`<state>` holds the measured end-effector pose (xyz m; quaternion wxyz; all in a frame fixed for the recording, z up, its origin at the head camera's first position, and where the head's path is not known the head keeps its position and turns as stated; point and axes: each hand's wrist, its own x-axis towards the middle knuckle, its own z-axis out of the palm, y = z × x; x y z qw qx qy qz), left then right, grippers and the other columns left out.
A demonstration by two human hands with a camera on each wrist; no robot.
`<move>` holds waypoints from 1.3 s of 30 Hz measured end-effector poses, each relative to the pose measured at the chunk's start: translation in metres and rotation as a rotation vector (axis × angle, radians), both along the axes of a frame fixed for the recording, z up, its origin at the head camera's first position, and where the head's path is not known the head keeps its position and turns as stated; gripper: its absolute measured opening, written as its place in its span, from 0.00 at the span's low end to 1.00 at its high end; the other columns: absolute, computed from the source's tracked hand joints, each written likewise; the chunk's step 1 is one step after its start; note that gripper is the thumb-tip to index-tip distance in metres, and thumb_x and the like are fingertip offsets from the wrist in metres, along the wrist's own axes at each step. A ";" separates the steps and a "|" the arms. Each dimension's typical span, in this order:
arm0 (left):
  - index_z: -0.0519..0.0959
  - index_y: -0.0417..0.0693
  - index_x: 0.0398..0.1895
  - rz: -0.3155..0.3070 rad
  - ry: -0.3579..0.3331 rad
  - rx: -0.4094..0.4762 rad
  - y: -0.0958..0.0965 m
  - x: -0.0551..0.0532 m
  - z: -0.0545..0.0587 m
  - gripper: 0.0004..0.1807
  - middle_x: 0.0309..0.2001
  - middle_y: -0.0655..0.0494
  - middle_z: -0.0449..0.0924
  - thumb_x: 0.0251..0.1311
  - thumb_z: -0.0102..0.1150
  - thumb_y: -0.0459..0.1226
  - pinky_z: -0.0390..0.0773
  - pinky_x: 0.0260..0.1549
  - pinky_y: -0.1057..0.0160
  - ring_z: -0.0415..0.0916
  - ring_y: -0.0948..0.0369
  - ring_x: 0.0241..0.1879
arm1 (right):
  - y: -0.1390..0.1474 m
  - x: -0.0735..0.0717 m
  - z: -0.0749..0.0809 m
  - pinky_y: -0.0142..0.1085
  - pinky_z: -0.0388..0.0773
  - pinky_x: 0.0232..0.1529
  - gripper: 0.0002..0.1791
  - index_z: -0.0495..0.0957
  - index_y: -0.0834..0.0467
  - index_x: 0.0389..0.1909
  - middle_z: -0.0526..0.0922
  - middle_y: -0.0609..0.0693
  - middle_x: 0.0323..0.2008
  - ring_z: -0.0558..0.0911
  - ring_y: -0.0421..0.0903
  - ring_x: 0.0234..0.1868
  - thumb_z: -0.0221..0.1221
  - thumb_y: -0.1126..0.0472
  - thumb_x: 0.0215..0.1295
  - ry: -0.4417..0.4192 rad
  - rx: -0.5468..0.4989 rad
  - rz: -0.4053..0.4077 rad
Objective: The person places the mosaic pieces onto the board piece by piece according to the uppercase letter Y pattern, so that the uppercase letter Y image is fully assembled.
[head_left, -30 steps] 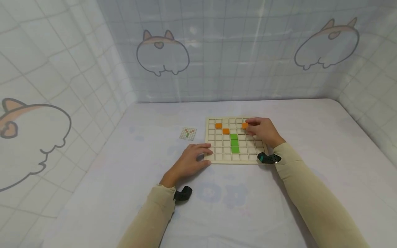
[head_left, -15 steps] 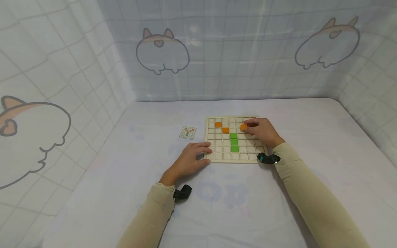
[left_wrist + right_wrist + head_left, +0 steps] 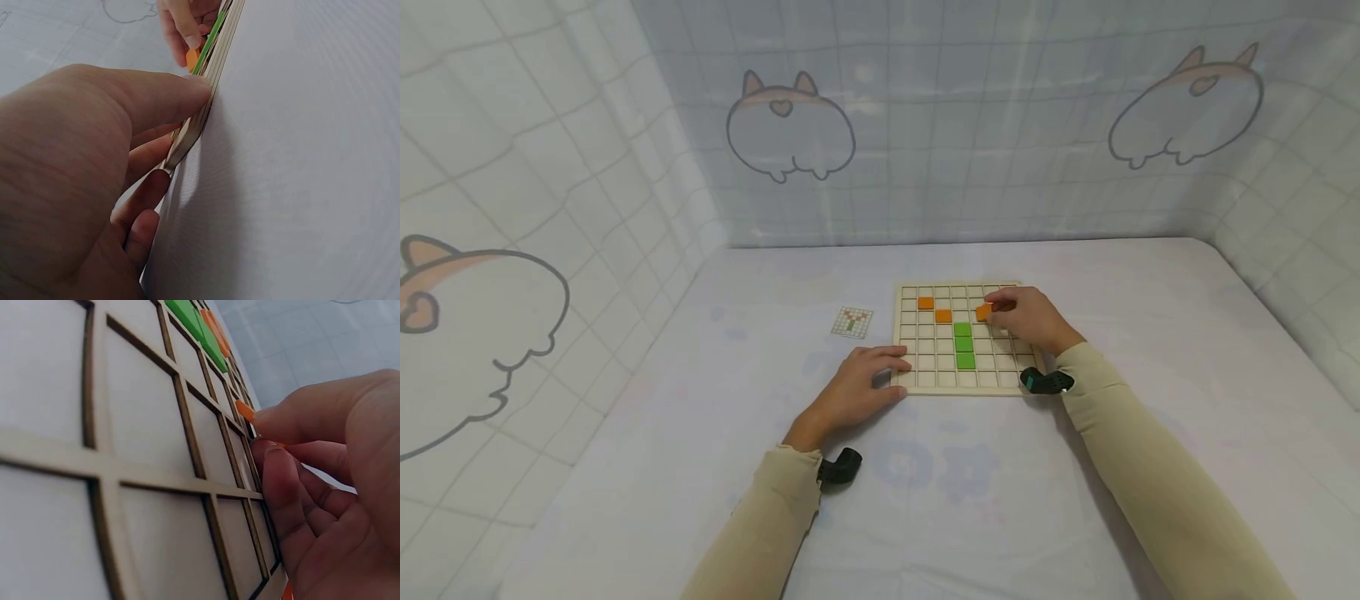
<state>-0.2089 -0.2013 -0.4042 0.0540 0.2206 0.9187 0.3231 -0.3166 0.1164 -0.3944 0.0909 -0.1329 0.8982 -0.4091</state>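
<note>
My right hand (image 3: pixel 1030 318) pinches an orange square tile (image 3: pixel 983 312) over the upper right part of a pale wooden grid board (image 3: pixel 928 379). In the right wrist view the tile (image 3: pixel 245 410) tilts at the fingertips, partly hidden by the thumb; another orange sliver (image 3: pixel 287 592) shows below the palm. Several tiles lie in the grid: an orange one (image 3: pixel 926 303) at upper left, another orange one (image 3: pixel 943 316) diagonally below it, and a column of green tiles (image 3: pixel 964 344). My left hand (image 3: pixel 853 387) rests at the board's near left corner, thumb touching its edge (image 3: pixel 187 140).
A small card (image 3: pixel 852 322) with a printed grid and coloured Y pattern lies left of the board. A white patterned cloth (image 3: pixel 940 500) covers the table. Tile-patterned curtains (image 3: pixel 940 125) stand behind and at both sides. Each wrist wears a black device (image 3: pixel 841 467).
My right hand has moved slightly left and nearer to me with the orange tile, toward the green column. The left hand keeps its place at the board's corner.
</note>
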 end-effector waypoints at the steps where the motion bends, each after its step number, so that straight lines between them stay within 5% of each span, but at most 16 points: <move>1: 0.82 0.53 0.59 0.000 -0.001 0.000 0.000 0.000 0.000 0.20 0.70 0.63 0.68 0.64 0.67 0.43 0.60 0.66 0.49 0.60 0.54 0.69 | 0.000 0.000 0.001 0.51 0.73 0.57 0.23 0.76 0.63 0.63 0.79 0.60 0.55 0.77 0.56 0.55 0.60 0.62 0.69 -0.004 0.000 0.001; 39: 0.81 0.51 0.59 -0.011 -0.005 0.000 -0.002 -0.003 0.000 0.20 0.71 0.61 0.68 0.64 0.67 0.43 0.60 0.66 0.49 0.60 0.53 0.69 | -0.006 -0.004 0.002 0.50 0.73 0.56 0.20 0.78 0.64 0.59 0.81 0.60 0.52 0.77 0.55 0.54 0.59 0.62 0.69 0.014 0.061 0.018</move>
